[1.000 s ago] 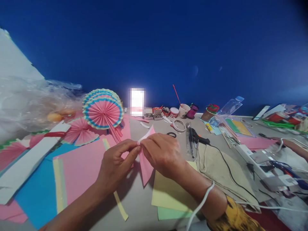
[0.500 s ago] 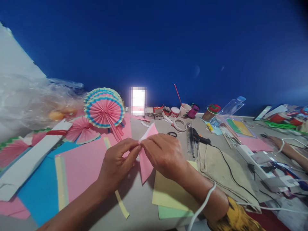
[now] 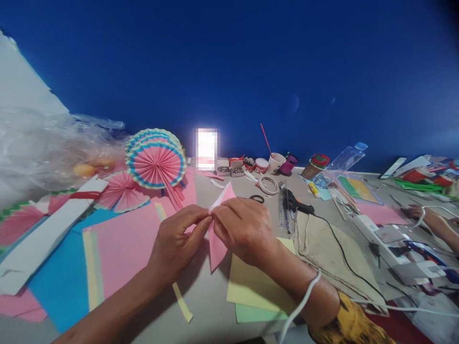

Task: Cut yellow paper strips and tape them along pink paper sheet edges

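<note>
A small piece of pink paper (image 3: 218, 246), pinched together at its middle, is held upright between my two hands above the table. My left hand (image 3: 179, 236) grips its left side between thumb and forefinger. From the other side my right hand (image 3: 245, 229) is closed on the same paper, its fingers covering the pinched part. The paper's upper tip rises past my knuckles and its lower point hangs down. Beneath my left forearm lies a large pink sheet (image 3: 125, 239) with yellow and green strips along its edge. Yellow paper (image 3: 258, 282) lies under my right wrist.
A pleated pink, blue and cream paper fan (image 3: 156, 162) stands at the back left. On the right are a glue gun (image 3: 299, 205), a clear ruler (image 3: 281, 212), a folded cloth (image 3: 330, 248) and a power strip (image 3: 380, 243). Another person's hand (image 3: 418, 212) is at far right.
My hands keep their pinch on the pink paper with hardly any movement. At far right, the other person's hand has shifted slightly.
</note>
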`<state>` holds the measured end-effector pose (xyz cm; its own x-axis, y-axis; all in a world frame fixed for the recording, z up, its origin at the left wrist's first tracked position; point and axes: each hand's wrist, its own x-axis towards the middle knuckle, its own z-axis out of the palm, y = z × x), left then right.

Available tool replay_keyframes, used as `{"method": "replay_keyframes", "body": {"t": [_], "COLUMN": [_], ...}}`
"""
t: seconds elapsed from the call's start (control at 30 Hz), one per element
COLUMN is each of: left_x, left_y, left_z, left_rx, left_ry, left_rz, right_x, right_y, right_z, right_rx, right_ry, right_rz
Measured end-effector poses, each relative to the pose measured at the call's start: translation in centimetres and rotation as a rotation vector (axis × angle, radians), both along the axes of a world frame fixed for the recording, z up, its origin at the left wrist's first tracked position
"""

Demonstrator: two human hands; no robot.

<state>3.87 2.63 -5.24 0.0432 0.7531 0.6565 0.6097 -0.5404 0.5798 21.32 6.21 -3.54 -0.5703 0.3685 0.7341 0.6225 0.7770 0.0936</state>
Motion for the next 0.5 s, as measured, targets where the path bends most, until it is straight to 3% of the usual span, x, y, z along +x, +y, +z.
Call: {"method": "replay_keyframes", "body": {"t": [0.27,0.5], "left_x": [0.16,0.27], "left_y": [0.1,0.02], "left_z": [0.1,0.29], "left_rx": [-0.016,-0.235], "left_ry": [-0.071,-0.261], "left_rz": [-0.036,-0.051], "right_x": [-0.1,-0.36], "right_y": [0.14,0.57], "right_z": [-0.08,-0.49], "right_rx": [-0.195,-0.556], "right_ry": [0.117,0.415], "right_rz": [0.031,0.1]}}
